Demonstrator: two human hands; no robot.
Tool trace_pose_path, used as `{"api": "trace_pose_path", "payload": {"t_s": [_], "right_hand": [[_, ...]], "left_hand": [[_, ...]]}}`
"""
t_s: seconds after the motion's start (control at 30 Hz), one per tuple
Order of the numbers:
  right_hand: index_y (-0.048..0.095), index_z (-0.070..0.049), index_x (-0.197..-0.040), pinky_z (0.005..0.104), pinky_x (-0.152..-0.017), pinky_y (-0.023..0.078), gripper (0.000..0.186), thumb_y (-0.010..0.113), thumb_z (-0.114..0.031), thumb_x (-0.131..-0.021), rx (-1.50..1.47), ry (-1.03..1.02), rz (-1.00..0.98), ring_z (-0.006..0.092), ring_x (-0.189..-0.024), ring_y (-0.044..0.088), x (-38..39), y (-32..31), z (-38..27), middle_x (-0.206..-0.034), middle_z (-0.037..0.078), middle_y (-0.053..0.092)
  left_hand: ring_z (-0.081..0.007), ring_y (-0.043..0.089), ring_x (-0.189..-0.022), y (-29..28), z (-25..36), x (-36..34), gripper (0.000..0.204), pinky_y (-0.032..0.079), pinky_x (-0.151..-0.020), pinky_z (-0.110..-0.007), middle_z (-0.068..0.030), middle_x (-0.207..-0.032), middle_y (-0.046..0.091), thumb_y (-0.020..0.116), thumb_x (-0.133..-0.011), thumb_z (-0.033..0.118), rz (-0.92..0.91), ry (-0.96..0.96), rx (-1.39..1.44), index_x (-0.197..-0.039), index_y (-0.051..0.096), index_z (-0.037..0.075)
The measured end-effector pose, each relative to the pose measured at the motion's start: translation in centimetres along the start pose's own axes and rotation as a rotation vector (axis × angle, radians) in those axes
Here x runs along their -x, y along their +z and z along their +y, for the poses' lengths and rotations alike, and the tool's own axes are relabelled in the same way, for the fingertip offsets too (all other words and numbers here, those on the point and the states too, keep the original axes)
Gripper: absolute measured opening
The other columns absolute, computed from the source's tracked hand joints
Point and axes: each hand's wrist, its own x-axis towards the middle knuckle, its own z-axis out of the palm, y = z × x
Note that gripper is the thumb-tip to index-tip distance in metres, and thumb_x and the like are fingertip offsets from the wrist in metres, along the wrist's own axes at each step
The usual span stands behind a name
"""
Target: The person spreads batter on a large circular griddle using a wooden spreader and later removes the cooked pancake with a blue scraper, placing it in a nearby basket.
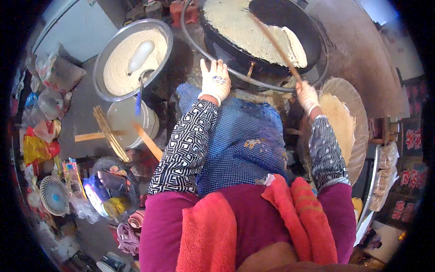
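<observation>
My right hand, in a white glove, is closed around a long thin wooden stick. The stick reaches up and left over a big round black griddle, its far end against a pale sheet of batter that covers much of the plate. Bare dark metal shows at the griddle's upper right, and the batter's right edge looks raised. My left hand, also gloved, has its fingers stretched out and touches the metal ring that runs round the griddle.
At left stands a metal basin of pale batter with a white scoop and a blue-handled tool. Below it is a white bucket with wooden strips and a bundled-straw brush. Pale flatbreads lie on a round tray at right.
</observation>
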Motion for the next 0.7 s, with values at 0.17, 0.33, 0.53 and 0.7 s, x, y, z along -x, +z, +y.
{"api": "trace_pose_path", "payload": {"t_s": [0.17,0.33,0.53,0.7], "right_hand": [[0.061,-0.007,-0.095,0.0519,-0.076,0.051,0.033,0.047,-0.038,-0.097,0.062,0.206,0.104,0.0431,-0.087,0.064,-1.8,2.0,7.8,-0.089,0.024,0.067],[0.060,-0.006,-0.092,0.0519,-0.075,0.051,0.035,0.046,-0.037,-0.097,-0.091,0.151,0.082,0.0421,-0.085,0.065,-1.1,0.8,4.1,-0.087,0.023,0.067],[0.062,-0.004,-0.094,0.0501,-0.077,0.053,0.035,0.047,-0.036,-0.096,-0.105,0.147,0.136,0.0406,-0.081,0.067,-1.6,-0.8,1.4,-0.087,0.023,0.068],[0.063,-0.004,-0.094,0.0477,-0.077,0.053,0.033,0.047,-0.034,-0.096,-0.092,0.190,0.120,0.0381,-0.085,0.067,-1.1,0.4,3.5,-0.086,0.022,0.069]], "left_hand": [[-0.0269,0.040,-0.135,0.0,-0.1,-1.1,0.054,0.012,-0.111,-0.067,-0.0102,-0.145,0.046,0.052,-0.089,0.031,0.003,0.010,0.019,-0.135,0.050,0.005],[-0.0262,0.041,-0.133,0.4,-1.8,-1.7,0.057,0.014,-0.110,-0.064,-0.0110,-0.142,0.048,0.058,-0.084,0.034,-0.019,-0.029,0.084,-0.133,0.051,0.006],[-0.0244,0.036,-0.138,-0.7,-3.2,-2.8,0.067,0.012,-0.113,-0.065,-0.0085,-0.148,0.042,0.060,-0.084,0.040,-0.116,-0.144,-0.050,-0.140,0.045,0.007],[-0.0283,0.044,-0.128,-3.1,5.0,-0.1,0.050,0.015,-0.111,-0.066,-0.0098,-0.126,0.056,0.057,-0.082,0.039,0.143,0.160,0.117,-0.120,0.056,0.006]]}}
